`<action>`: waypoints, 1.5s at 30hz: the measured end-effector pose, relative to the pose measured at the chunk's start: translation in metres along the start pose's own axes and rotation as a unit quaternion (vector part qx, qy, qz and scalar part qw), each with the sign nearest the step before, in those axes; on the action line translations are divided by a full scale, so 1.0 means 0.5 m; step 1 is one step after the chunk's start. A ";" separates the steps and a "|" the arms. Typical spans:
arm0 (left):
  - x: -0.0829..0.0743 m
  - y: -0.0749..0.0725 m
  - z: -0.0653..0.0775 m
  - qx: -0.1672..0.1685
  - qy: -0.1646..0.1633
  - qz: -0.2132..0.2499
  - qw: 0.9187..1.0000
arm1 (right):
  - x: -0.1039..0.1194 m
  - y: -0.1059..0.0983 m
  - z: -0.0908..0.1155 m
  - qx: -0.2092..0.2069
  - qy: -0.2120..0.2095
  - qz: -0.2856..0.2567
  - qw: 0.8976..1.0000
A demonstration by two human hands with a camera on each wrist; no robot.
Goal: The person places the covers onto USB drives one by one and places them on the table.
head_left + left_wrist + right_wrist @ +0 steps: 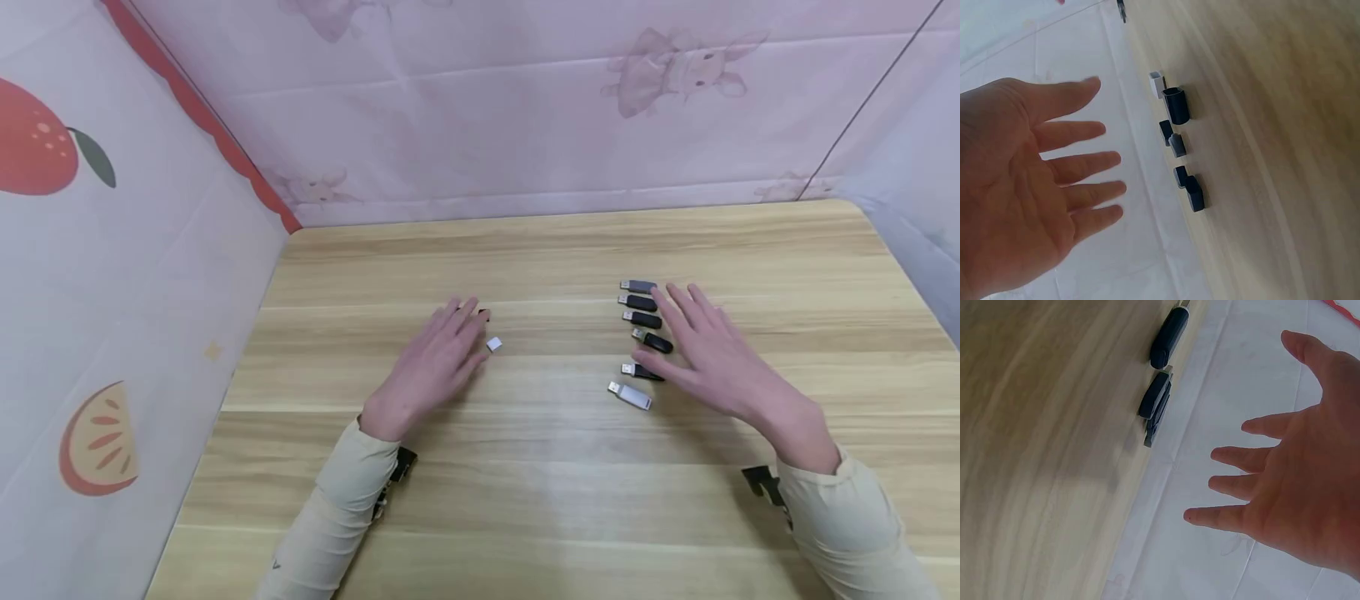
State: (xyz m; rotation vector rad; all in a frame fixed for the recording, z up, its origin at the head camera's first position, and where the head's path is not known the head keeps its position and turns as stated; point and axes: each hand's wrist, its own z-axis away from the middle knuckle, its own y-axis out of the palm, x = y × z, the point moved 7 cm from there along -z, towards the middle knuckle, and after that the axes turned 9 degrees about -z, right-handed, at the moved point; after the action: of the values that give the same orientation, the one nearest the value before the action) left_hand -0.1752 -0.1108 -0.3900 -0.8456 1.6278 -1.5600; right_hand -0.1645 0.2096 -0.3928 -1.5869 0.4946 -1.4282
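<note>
My left hand (431, 371), fingers spread and nearly straight, hovers beside several small caps at the table's centre-left. In the left wrist view a white cap (1157, 85) stands at one end, followed by a wide black cap (1176, 107) and smaller dark ones (1195, 194). My hand hides most of them from the head view. To the right, several USB sticks lie in a column, metal plugs pointing left. A grey stick (642, 287) is at the far end, black ones (643, 320) in between, and a silver one (632, 396) nearest. My right hand (708, 358), fingers extended, holds nothing and partly covers their right ends.
The light wood table (555, 483) ends at a pink-white printed curtain (480, 142) behind. A white sheet with fruit prints (172, 275) borders its left side. Dark wrist devices (403, 464) sit under both sleeves.
</note>
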 end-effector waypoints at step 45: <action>0.009 0.027 -0.041 0.015 0.005 0.025 1.000 | 0.026 0.076 0.003 0.109 -0.030 -0.021 0.993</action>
State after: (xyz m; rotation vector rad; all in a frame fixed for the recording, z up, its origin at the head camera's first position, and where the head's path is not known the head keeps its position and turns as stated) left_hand -0.1948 -0.1030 -0.4034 -0.7765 1.6167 -1.5537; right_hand -0.1496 0.1811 -0.4166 -1.4669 0.2627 -1.4111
